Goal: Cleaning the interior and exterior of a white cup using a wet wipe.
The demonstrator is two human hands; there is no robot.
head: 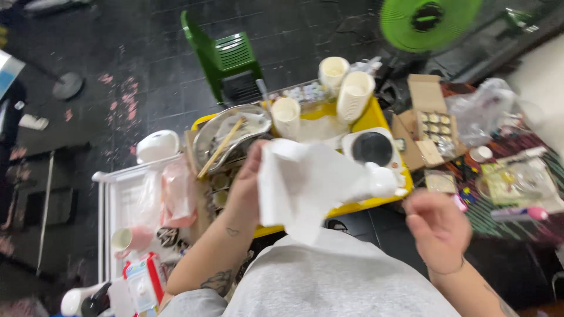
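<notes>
My left hand [247,182] holds up a white sheet of paper [299,185] over the yellow table [376,117]. The sheet hangs open and hides part of the table's front. My right hand [437,226] hovers blurred at the right, fingers curled loosely, with nothing seen in it, a little apart from the paper. Behind the paper stand a white single hotplate [372,149] with a dark round top and a metal bowl [232,132] with wooden sticks leaning in it.
Stacks of white paper cups [354,94] stand at the table's back. A green plastic chair [226,61] and a green fan [429,20] are beyond. An open cardboard box [429,120] sits at the right; a white rack [132,194] with bags and a pink mug at the left.
</notes>
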